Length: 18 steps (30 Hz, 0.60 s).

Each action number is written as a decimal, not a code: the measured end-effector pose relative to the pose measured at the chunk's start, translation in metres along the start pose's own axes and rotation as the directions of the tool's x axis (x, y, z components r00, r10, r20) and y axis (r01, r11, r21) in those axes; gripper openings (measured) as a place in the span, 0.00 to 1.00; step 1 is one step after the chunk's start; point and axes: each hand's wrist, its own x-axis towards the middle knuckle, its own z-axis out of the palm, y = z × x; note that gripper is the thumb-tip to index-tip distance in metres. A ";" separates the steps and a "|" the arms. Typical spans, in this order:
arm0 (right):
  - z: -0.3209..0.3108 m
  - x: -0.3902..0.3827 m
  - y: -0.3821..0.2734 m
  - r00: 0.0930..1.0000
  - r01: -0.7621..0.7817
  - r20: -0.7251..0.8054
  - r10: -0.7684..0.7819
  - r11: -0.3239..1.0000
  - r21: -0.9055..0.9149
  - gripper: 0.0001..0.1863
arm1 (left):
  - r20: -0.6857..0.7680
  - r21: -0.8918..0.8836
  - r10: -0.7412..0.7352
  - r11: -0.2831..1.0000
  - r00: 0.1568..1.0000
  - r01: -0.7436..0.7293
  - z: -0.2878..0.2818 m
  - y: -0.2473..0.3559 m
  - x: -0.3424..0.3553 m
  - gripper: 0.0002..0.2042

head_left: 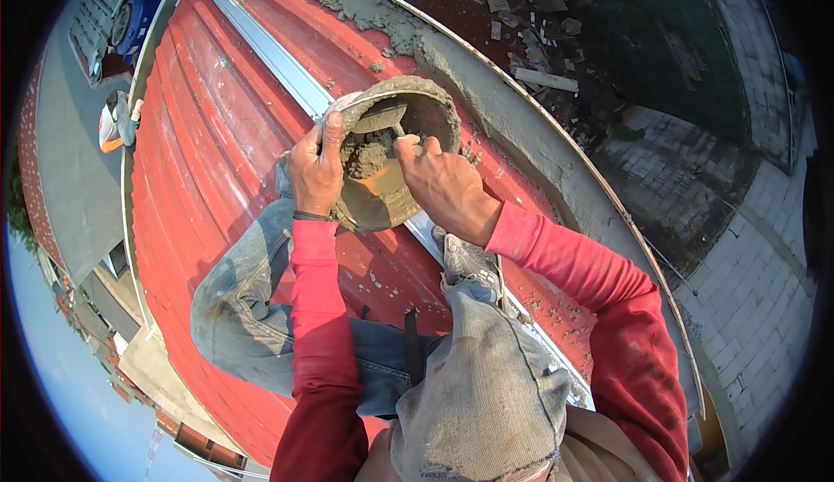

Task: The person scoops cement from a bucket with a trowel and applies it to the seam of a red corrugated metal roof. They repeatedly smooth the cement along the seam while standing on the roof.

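Note:
A mortar-crusted bucket (379,211) sits tilted in front of me, its mouth turned toward me. My left hand (316,167) is closed on the bucket's left rim, thumb laid up along the edge. In my right hand (445,185), closed round its handle, is a trowel; the grey trowel blade (380,119) reaches into the bucket, and most of the handle is hidden by my fingers. A lump of wet grey mortar (368,155) lies inside, below the blade. Sunlight falls on part of the inner wall.
I sit on a red corrugated metal roof (208,134) with a silver metal strip (261,34) running along it. A mortar-covered ledge (495,104) curves along the right, with a drop to a rubble-strewn area (539,52) beyond. Another person (117,121) is at the far left edge.

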 end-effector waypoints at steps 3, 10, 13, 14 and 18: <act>0.042 -0.021 -0.002 0.988 0.116 0.112 -0.109 0.992 -0.051 0.20 | -0.017 -0.033 -0.058 0.998 0.998 0.057 -0.012 -0.017 0.004 0.31; 0.028 -0.024 0.022 0.995 -0.090 0.050 0.090 0.996 0.011 0.22 | -0.014 0.113 0.055 0.992 0.998 -0.053 0.009 0.000 -0.005 0.32; 0.040 -0.035 0.017 0.986 -0.044 0.162 0.047 0.999 -0.024 0.20 | 0.006 0.117 0.083 0.990 0.997 -0.083 0.018 0.002 -0.012 0.30; 0.035 -0.037 0.022 0.988 -0.050 0.143 0.054 0.998 -0.031 0.19 | 0.009 0.112 0.079 0.991 0.997 -0.079 0.016 0.004 -0.012 0.30; 0.007 -0.019 0.038 0.988 -0.121 0.082 0.130 0.987 -0.103 0.14 | -0.042 0.042 0.106 0.994 0.993 -0.105 0.019 0.017 -0.017 0.28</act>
